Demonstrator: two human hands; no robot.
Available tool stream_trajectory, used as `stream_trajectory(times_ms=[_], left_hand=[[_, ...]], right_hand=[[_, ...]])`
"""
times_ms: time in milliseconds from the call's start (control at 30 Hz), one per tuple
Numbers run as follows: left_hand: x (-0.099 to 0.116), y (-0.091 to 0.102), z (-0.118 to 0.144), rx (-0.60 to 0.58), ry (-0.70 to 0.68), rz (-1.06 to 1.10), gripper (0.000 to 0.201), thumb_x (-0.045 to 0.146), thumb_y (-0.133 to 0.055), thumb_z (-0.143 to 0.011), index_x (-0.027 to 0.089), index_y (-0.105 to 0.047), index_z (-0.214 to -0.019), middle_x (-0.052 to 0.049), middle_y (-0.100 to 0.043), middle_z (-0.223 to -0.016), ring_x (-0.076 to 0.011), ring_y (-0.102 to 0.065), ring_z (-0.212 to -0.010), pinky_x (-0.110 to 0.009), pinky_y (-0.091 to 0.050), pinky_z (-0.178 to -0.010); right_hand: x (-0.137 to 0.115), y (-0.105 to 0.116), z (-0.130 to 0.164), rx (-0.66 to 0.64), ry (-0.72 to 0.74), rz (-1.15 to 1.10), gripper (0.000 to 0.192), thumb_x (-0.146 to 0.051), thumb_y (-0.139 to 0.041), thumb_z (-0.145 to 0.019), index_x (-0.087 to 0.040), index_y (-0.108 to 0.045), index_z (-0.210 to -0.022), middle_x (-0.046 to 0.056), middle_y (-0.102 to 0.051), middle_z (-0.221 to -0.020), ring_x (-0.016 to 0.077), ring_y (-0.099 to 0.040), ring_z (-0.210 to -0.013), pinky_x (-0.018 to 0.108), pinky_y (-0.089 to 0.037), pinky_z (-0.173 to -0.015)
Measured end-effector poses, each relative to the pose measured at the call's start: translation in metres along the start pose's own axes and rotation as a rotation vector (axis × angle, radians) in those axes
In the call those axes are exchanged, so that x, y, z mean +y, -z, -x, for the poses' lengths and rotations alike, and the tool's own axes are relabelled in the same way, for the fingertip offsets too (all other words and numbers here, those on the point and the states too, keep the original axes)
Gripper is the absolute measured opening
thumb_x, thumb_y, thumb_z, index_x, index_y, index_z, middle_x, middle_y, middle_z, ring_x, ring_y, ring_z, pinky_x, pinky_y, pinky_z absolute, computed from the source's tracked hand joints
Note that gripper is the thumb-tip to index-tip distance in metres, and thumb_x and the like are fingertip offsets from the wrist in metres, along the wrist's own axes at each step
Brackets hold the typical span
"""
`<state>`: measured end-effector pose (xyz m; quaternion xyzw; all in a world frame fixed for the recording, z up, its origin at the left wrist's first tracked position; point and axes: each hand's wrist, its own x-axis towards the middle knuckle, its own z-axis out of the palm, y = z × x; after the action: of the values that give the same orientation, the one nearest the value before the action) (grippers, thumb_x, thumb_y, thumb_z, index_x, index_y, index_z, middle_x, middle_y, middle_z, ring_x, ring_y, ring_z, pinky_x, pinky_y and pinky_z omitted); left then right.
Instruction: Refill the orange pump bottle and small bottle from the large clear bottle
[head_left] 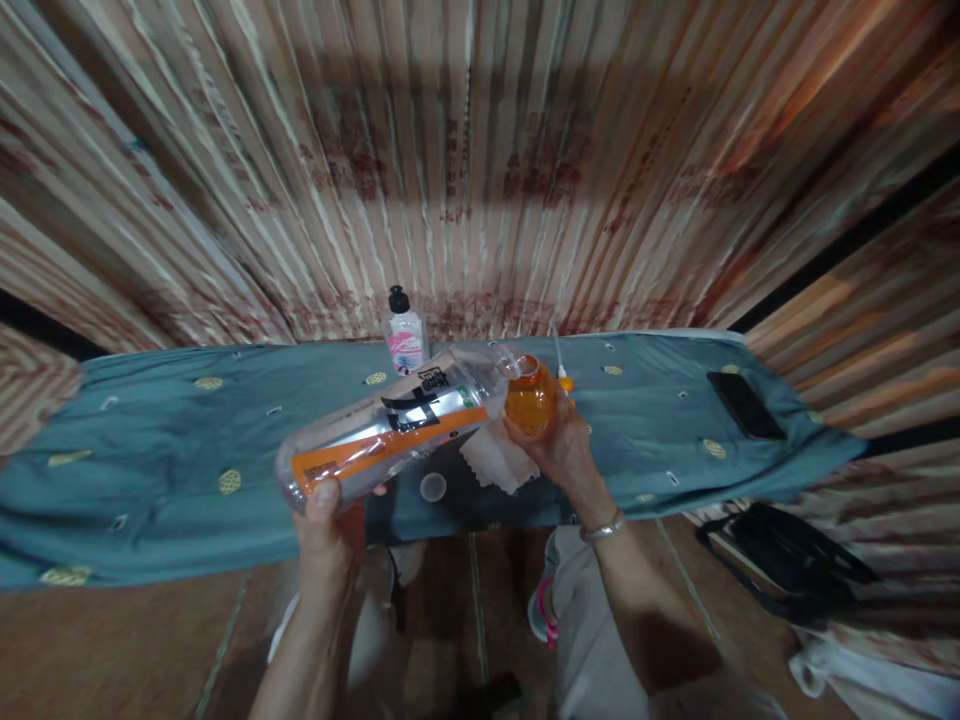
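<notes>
My left hand (330, 530) is closed around the base of a large clear plastic bottle (397, 420) with an orange, silver and black label. The bottle lies tilted, its neck pointing right. My right hand (562, 445) grips a small orange translucent bottle (529, 400), whose open mouth is at the big bottle's neck. Whether liquid passes between them I cannot tell. Behind the orange bottle, an orange pump top (564, 381) with a thin clear tube rests on the cloth. Below the bottles lie a pale tissue-like cloth (501, 458) and a small clear round cap (433, 487).
A clear bottle with a black cap and pink label (406, 335) stands at the back of the table covered in green patterned cloth (165, 440). A black phone (745, 405) lies at the right. Striped curtains (465, 180) hang behind. A black bag (787, 555) is at lower right.
</notes>
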<state>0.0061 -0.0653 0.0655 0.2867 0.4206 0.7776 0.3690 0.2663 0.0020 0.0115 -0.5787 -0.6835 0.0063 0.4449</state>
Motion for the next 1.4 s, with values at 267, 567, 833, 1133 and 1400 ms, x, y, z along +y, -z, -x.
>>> stream_trajectory(times_ms=[267, 567, 833, 1133, 1400], left_hand=[[-0.007, 0.002, -0.002, -0.04, 0.007, -0.016, 0.055, 0.06, -0.087, -0.061, 0.019, -0.075, -0.094, -0.004, -0.071, -0.079, -0.0175, -0.063, -0.061, -0.025, -0.051, -0.05], [-0.01, 0.001, -0.004, -0.027, 0.011, 0.017, 0.057, 0.062, -0.09, -0.054, 0.018, -0.073, -0.085, -0.002, -0.073, -0.077, -0.0137, -0.062, -0.054, -0.018, -0.038, -0.037], [-0.011, 0.005, -0.003, -0.042, -0.02, -0.006, 0.057, 0.066, -0.086, -0.059, 0.018, -0.073, -0.088, -0.002, -0.072, -0.075, -0.0142, -0.061, -0.055, -0.02, -0.042, -0.04], [-0.001, 0.015, -0.007, -0.024, -0.052, -0.025, 0.055, 0.062, -0.087, -0.058, 0.019, -0.073, -0.089, -0.002, -0.073, -0.083, -0.0154, -0.066, -0.062, -0.019, -0.043, -0.041], [0.0, 0.023, -0.01, -0.036, -0.053, -0.037, 0.06, 0.064, -0.086, -0.058, 0.018, -0.073, -0.095, -0.003, -0.072, -0.085, -0.0156, -0.066, -0.065, -0.019, -0.043, -0.042]], right_hand=[[0.005, -0.002, -0.002, -0.001, 0.024, -0.062, 0.079, -0.048, -0.079, -0.081, -0.013, -0.052, -0.147, 0.022, -0.073, -0.128, 0.0378, -0.073, -0.116, 0.058, -0.064, -0.097], [0.006, -0.009, 0.0, 0.065, 0.084, 0.026, 0.083, -0.064, -0.072, -0.087, -0.006, -0.051, -0.143, 0.027, -0.073, -0.123, 0.0378, -0.073, -0.112, 0.057, -0.063, -0.096], [0.01, -0.019, 0.005, 0.122, 0.149, 0.084, 0.086, -0.067, -0.065, -0.093, -0.007, -0.04, -0.149, 0.028, -0.07, -0.128, 0.0384, -0.072, -0.116, 0.057, -0.061, -0.098], [0.004, -0.026, 0.003, 0.094, 0.18, 0.086, 0.089, -0.052, -0.075, -0.091, -0.01, -0.03, -0.156, 0.026, -0.066, -0.137, 0.0378, -0.068, -0.124, 0.059, -0.058, -0.105], [0.001, -0.023, 0.002, 0.076, 0.212, 0.091, 0.086, -0.043, -0.079, -0.087, -0.012, -0.035, -0.153, 0.025, -0.066, -0.137, 0.0389, -0.067, -0.125, 0.061, -0.058, -0.106]])
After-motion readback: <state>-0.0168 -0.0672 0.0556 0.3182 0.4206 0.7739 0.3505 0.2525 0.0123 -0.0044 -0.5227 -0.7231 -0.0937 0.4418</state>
